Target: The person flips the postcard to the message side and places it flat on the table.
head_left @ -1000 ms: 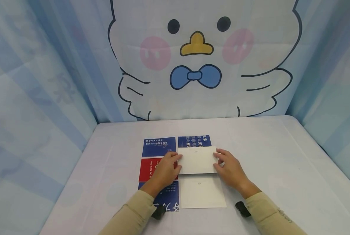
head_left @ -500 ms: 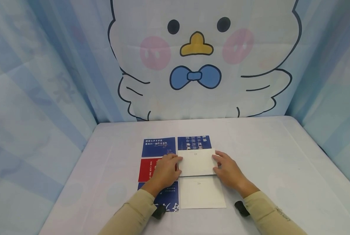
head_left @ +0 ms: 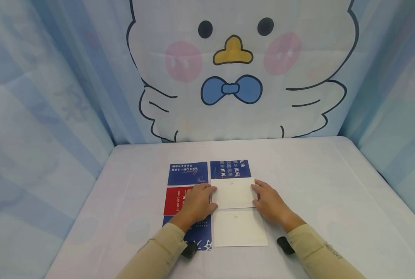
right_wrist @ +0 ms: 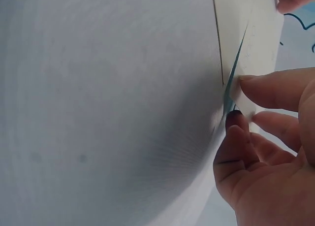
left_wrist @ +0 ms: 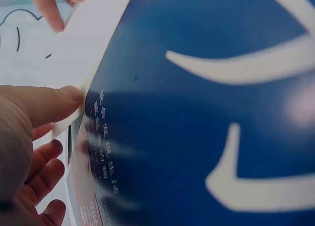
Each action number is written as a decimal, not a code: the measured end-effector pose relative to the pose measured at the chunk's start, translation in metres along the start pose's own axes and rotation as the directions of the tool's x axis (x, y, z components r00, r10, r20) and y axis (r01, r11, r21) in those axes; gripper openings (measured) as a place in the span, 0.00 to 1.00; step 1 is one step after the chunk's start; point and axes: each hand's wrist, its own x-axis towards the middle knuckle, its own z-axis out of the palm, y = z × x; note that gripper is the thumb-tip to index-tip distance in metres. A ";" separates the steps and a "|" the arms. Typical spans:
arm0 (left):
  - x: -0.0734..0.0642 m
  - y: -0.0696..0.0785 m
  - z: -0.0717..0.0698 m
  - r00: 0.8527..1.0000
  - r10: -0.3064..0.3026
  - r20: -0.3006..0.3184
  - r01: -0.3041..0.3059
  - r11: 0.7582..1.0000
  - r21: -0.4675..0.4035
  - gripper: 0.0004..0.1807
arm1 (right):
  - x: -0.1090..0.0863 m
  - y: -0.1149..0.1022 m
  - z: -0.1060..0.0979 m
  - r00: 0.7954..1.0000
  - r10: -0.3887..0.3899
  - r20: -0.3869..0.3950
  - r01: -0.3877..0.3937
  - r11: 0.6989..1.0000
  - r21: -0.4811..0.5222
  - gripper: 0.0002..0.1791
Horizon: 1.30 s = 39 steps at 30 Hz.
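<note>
Both hands hold a cream-white postcard [head_left: 233,193] by its short sides, blank except for a small mark near the top edge. My left hand [head_left: 198,201] has its thumb and fingers at the left edge; in the left wrist view the thumb [left_wrist: 54,105] presses that edge. My right hand [head_left: 271,201] pinches the right edge. In the right wrist view its thumb [right_wrist: 275,90] lies on the card and fingertips reach under a slightly raised edge. A second white postcard [head_left: 240,228] lies just below, and a blue lettered postcard [head_left: 230,169] just above.
To the left, a column holds a blue postcard [head_left: 188,174], a red postcard [head_left: 176,200] and another blue postcard [head_left: 198,233], partly covered by the left hand and arm. All lie on a white-covered table [head_left: 333,186]. A printed curtain [head_left: 228,120] hangs behind.
The held white postcard has moved slightly toward the person and down toward the table, baring more of the blue postcard above it. Both hands have moved with it.
</note>
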 end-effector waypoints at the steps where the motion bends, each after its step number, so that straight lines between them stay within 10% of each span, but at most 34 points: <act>1: 0.000 0.000 0.000 1.000 -0.001 0.002 0.001 1.000 0.006 0.33 | 0.000 0.000 0.000 1.000 0.005 0.007 -0.005 1.000 0.003 0.28; 39: -0.006 0.000 0.000 0.999 -0.010 0.048 0.009 1.000 0.019 0.34 | -0.005 -0.002 -0.002 0.996 -0.032 0.087 0.035 0.999 -0.038 0.29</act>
